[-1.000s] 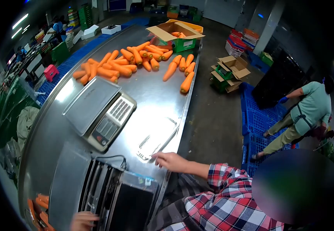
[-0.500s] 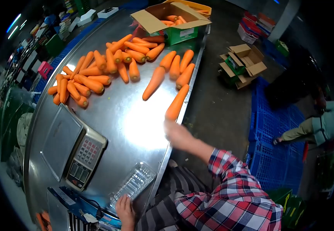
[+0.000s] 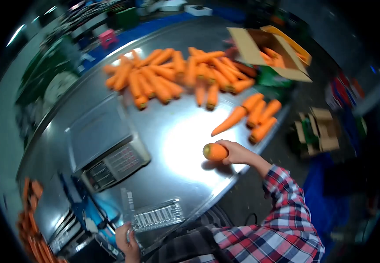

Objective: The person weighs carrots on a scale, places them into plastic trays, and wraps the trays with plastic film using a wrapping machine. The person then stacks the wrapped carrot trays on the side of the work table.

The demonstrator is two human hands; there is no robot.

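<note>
My right hand (image 3: 238, 154) is closed around a carrot (image 3: 215, 151), lifted just above the steel table, its stem end pointing left. At the near edge lies a clear plastic tray (image 3: 158, 216). My left hand (image 3: 128, 242) is at the tray's left end, fingers curled at its corner. Beyond my right hand lie several loose carrots (image 3: 260, 115) in a small group near the table's right edge. A large pile of carrots (image 3: 155, 79) spreads across the far side.
A weighing scale (image 3: 111, 142) stands on the table (image 3: 177, 171) at left. An opened cardboard box (image 3: 282, 50) with carrots is at the far right. Below left, a blue machine (image 3: 94, 210) sits beside more carrots (image 3: 33, 228). Another box (image 3: 323, 131) is off the table's right side.
My right hand has taken hold of the carrot at the table's edge and brought it inward over the table. The view has swung, and my left hand stays by the tray.
</note>
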